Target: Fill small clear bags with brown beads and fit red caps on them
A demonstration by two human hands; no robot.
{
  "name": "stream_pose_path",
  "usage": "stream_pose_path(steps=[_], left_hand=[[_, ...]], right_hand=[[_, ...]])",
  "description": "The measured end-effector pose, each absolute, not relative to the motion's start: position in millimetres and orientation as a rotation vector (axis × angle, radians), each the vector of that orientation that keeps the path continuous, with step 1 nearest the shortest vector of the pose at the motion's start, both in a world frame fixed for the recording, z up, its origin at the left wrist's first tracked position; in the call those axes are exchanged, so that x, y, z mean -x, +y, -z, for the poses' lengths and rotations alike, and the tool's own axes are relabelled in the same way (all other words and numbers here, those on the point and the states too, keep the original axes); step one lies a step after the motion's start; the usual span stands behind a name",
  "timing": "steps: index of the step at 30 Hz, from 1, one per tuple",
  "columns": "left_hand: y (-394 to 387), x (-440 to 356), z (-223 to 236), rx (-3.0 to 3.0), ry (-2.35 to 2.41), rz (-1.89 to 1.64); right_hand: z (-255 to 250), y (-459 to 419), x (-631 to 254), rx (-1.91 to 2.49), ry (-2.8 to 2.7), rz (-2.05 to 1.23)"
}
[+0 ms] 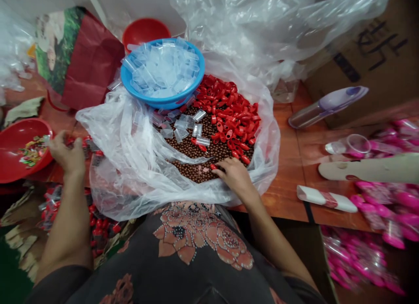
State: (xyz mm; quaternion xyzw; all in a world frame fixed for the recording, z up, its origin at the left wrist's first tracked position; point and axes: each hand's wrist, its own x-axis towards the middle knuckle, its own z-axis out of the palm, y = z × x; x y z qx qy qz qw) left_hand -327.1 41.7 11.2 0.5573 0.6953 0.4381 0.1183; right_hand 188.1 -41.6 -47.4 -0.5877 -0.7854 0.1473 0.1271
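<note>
what lies before me now

nearest is my dark top (183, 238) with a flower pattern. my right hand (235, 178) rests on brown beads (193, 157) inside a clear plastic bag (131, 164). its fingers (225, 169) are half open, and one fingertip touches a red cap (213, 166). my left hand (67, 154) is outside the bag, just over small red and clear pieces (88, 147) on the counter (281, 186). its fingers are bent, but i cannot tell if they hold something. beside it stands a red bowl (19, 151) with mixed colour pieces. many red caps (229, 116) are heaped on the beads, with some clear plastic tubes (196, 128) near them. farther, a blue basin (157, 102) full of more clear tubes (160, 70) sits in the bag's mouth, before a second red bowl (145, 31). to the right are pink pieces in plastic (376, 195), and a cardboard box (369, 46) is behind them.
</note>
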Motion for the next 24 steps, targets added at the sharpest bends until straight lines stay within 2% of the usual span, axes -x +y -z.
stream_pose_path(steps=[2,5,8,12,17,24], left_hand=[[52,272,-29,-1.873,2.155,-1.376],[67,170,-35,-2.228,1.656,-1.032],[78,79,-12,-2.451,1.158,-0.524],[90,11,25,-2.528,0.914,-0.214],[94,7,23,-2.463,0.978,-0.209],[62,72,13,-1.915,1.282,-0.379]], right_hand=[[48,-45,-183,1.688,-2.327,-0.378],[49,-47,-175,1.687,-2.344,-0.344],[49,-49,-170,1.682,-2.325,-0.394],[50,-60,-174,1.654,-1.923,-0.609],[48,-72,-193,1.597,-1.454,-0.652],[50,-74,-216,1.675,-1.907,-0.586]])
